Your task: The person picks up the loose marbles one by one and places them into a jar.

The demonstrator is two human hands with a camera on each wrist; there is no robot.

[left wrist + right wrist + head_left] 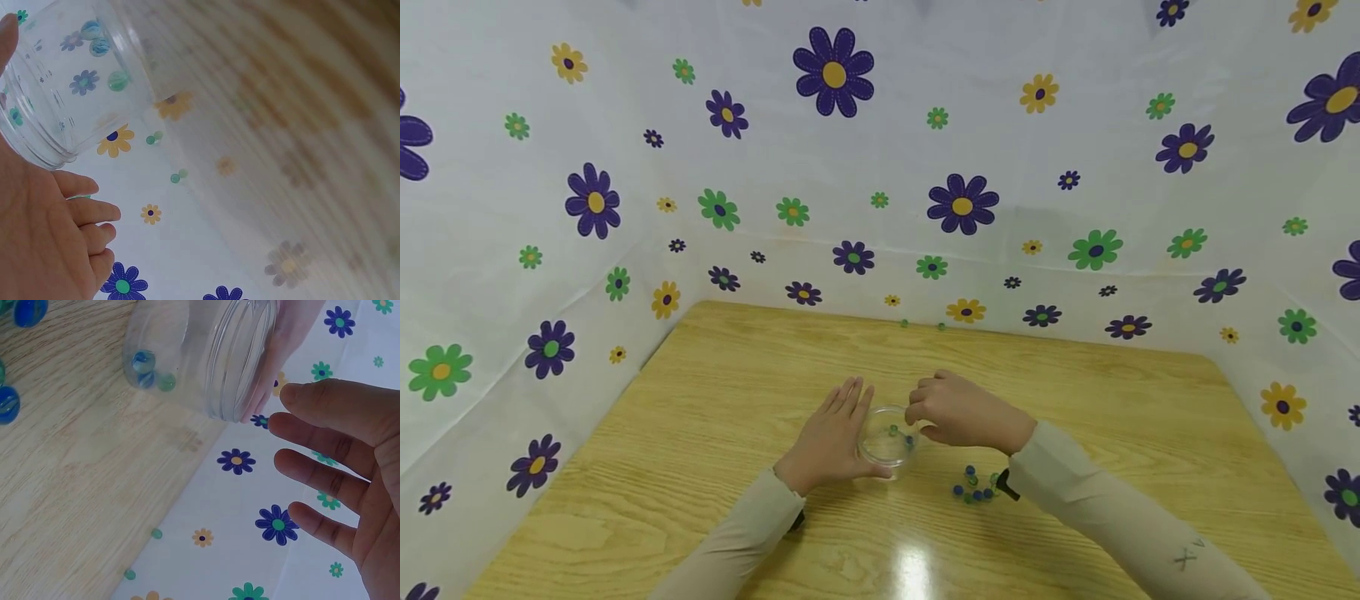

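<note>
The clear jar (226,362) stands between the hands, the left hand (831,437) straight-fingered against its side, the right hand (961,410) bent-fingered at its rim (whether it pinches anything, I cannot tell). Three marbles (144,361) lie inside; loose marbles (988,494) sit near the right wrist on the table (760,375).

L wrist view: we've got the jar (69,69) cut at top, worktop (269,69) blurred. R wrist view: we lose part of some loose marbles (7,405) at L edge. Head view: L sleeve (733,533) & R sleeve (1112,500) run off btm.
</note>
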